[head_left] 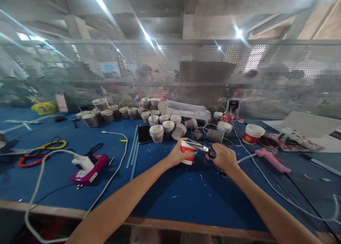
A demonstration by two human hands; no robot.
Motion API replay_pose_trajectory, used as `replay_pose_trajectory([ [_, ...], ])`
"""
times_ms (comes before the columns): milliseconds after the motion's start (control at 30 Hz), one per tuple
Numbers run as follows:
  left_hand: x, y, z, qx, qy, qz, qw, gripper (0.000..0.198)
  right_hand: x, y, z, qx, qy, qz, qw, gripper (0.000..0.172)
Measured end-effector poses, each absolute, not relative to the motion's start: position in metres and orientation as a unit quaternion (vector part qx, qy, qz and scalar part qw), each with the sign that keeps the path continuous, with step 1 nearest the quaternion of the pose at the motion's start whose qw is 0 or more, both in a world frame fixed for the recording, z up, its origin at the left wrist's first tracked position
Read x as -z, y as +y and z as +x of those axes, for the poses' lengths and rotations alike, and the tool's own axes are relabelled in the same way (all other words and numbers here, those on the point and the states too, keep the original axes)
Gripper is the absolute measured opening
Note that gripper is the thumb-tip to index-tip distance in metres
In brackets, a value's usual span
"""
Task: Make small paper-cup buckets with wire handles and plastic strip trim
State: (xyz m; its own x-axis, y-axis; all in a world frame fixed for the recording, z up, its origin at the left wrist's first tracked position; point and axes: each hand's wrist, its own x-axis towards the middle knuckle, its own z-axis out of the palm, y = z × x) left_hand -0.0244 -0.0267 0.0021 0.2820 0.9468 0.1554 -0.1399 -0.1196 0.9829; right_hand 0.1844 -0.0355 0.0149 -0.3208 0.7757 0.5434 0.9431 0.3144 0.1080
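Note:
My left hand (178, 153) is wrapped round a red and white paper cup (187, 152) just above the blue table top (170, 194). My right hand (223, 158) grips a pair of scissors (202, 147) by the black handles. The blades point left and reach over the rim of the cup. Both forearms stretch in from the near edge of the table.
Several twine-wrapped cups (156, 133) stand behind the hands, with twine spools (214, 135) and a black phone (144, 133). A pink glue gun (271, 160) lies to the right, a second red cup (252, 133) behind it. A white charger on a pink box (89, 168) and cables lie left. A mesh screen (170, 77) backs the table.

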Motion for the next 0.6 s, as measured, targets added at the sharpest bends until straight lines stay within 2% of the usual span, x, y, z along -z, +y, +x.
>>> replay_pose_trajectory([
  [133, -0.001, -0.025, -0.032, -0.452, 0.354, 0.603, 0.553, 0.087, -0.017, -0.036, 0.183, 0.205, -0.786, -0.543, 0.214, 0.028],
  [200, 0.0, -0.021, -0.037, -0.464, 0.331, 0.616, 0.544, 0.085, -0.018, -0.036, 0.183, 0.196, -0.78, -0.55, 0.225, 0.028],
  [300, -0.01, -0.019, -0.042, -0.543, 0.309, 0.671, 0.399, 0.079, -0.018, -0.036, 0.184, 0.187, -0.767, -0.566, 0.237, 0.029],
  [367, -0.033, -0.029, -0.039, -0.611, 0.27, 0.701, 0.25, 0.081, -0.017, -0.034, 0.185, 0.178, -0.759, -0.577, 0.243, 0.03],
  [433, -0.069, -0.054, -0.029, -0.671, 0.209, 0.69, 0.174, 0.074, -0.016, -0.033, 0.185, 0.166, -0.755, -0.583, 0.248, 0.031],
  [533, -0.134, -0.107, -0.007, -0.722, 0.129, 0.662, 0.155, 0.064, -0.015, -0.033, 0.185, 0.15, -0.751, -0.591, 0.253, 0.034],
  [600, -0.168, -0.134, 0.001, -0.716, 0.143, 0.661, 0.174, 0.052, -0.014, -0.033, 0.184, 0.142, -0.747, -0.599, 0.252, 0.035],
])
